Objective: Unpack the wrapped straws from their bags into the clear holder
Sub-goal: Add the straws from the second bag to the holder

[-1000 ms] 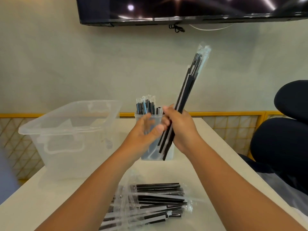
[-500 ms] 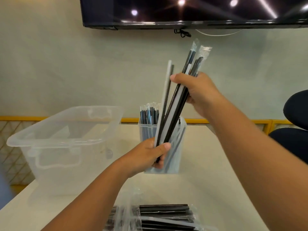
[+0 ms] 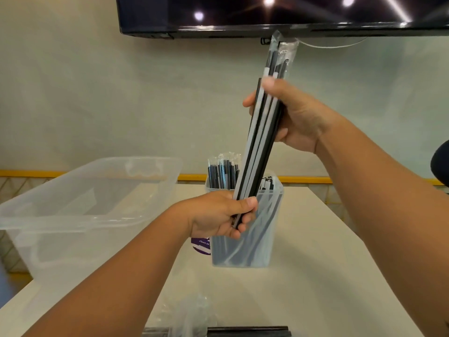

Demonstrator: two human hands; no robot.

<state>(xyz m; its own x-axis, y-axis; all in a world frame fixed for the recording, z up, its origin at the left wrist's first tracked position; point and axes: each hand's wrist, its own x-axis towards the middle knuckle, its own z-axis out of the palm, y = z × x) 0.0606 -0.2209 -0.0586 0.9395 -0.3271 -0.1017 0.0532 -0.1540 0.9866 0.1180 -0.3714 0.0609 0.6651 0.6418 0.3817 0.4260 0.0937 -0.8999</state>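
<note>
Two hands, one load: the left hand [image 3: 218, 216] is curled round the lower end of a bundle [image 3: 258, 147] of wrapped straws, thumb across the front. The right hand [image 3: 297, 117] clasps the same bundle higher up, thumb pressed to its near face. Neither hand holds anything else.

The bundle stands close to upright, its top leaning a little to the person's right, and clear wrapper tips poke out above the right hand towards the TV [image 3: 267, 13]. Its lower end hangs in front of the holder [image 3: 271, 242], below the rim in this view, so the left hand is the nearer to the opening.

The holder, on the table [image 3: 320, 268], already carries an upright clump [image 3: 222, 173] at its left and others slanting inside. By the look of it, the bundle must rise over the rim, then drop end-first. A tub [image 3: 85, 190] sits to the left, and bags [image 3: 247, 331] of straws lie at the near edge.
</note>
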